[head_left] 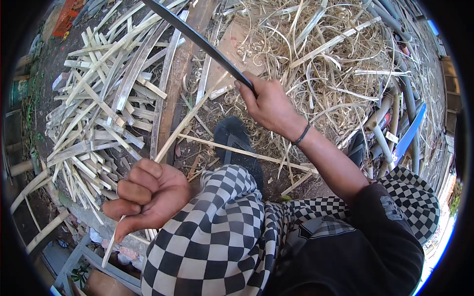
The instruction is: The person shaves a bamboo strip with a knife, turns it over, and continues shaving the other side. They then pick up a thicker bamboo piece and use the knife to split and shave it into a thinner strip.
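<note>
My left hand (154, 191) is closed around a thin, pale bamboo strip (183, 122), palm turned up beside my checkered trouser knee (210, 224). One end of the strip pokes out below the thumb; the rest slants up and away over the ground. In my right hand (270, 106) is a machete (205, 45), its handle hidden in the fist. The long dark blade points to the upper left, close over the strip's far end. A dark band circles the right wrist. Below the strip and blade is a sandalled foot (232, 143).
Cut bamboo strips (106, 96) lie heaped on the left, alongside a long wooden plank (180, 74). Curled shavings (321, 64) cover the ground at upper right. Bamboo poles (380, 133) and a flat blue piece (411, 133) lie at right. An orange crate (67, 17) stands far left.
</note>
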The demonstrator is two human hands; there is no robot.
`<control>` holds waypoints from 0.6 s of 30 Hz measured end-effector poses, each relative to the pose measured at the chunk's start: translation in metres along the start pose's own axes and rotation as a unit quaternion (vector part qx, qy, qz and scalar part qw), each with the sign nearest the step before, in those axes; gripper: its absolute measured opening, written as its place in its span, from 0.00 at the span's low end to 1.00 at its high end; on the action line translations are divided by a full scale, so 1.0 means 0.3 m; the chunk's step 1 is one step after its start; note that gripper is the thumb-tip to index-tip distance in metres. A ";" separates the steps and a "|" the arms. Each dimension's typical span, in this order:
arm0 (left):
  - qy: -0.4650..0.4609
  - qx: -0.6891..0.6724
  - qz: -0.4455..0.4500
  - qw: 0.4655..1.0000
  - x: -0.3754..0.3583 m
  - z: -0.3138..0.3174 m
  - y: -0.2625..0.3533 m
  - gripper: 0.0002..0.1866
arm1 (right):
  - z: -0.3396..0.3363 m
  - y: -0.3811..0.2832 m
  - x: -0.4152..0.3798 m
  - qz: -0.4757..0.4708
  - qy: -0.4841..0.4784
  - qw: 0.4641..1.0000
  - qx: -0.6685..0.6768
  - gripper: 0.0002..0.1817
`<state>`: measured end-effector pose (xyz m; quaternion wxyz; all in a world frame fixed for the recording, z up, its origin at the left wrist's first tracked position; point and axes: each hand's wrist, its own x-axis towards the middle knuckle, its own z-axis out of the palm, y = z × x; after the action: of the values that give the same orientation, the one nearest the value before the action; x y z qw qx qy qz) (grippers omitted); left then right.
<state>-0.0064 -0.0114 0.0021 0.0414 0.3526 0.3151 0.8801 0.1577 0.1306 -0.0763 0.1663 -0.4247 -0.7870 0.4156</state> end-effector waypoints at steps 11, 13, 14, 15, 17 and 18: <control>-0.015 -0.007 -0.006 1.000 0.001 0.002 0.008 0.28 | 0.082 0.033 -0.032 0.020 -0.028 0.996 -0.078 0.11; -0.014 -0.006 -0.006 1.000 0.000 -0.004 0.003 0.28 | 0.075 0.074 0.009 0.023 -0.030 0.995 -0.091 0.09; -0.015 -0.012 -0.003 1.000 0.001 0.000 -0.009 0.28 | 0.062 0.070 0.016 0.021 -0.024 0.995 -0.093 0.09; -0.005 0.001 -0.001 1.000 -0.001 0.006 -0.005 0.28 | 0.041 0.024 0.007 -0.002 -0.027 0.996 -0.082 0.09; 0.010 0.014 -0.006 1.000 -0.006 0.013 0.005 0.28 | 0.040 -0.040 -0.032 -0.033 -0.020 0.998 -0.043 0.08; 0.009 0.014 -0.006 1.000 -0.005 0.009 0.004 0.28 | 0.056 -0.021 -0.033 -0.032 -0.019 0.998 -0.042 0.08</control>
<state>-0.0033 -0.0113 0.0033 0.0392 0.3434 0.3305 0.8782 0.1499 0.1123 -0.0804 0.1466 -0.3979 -0.8198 0.3849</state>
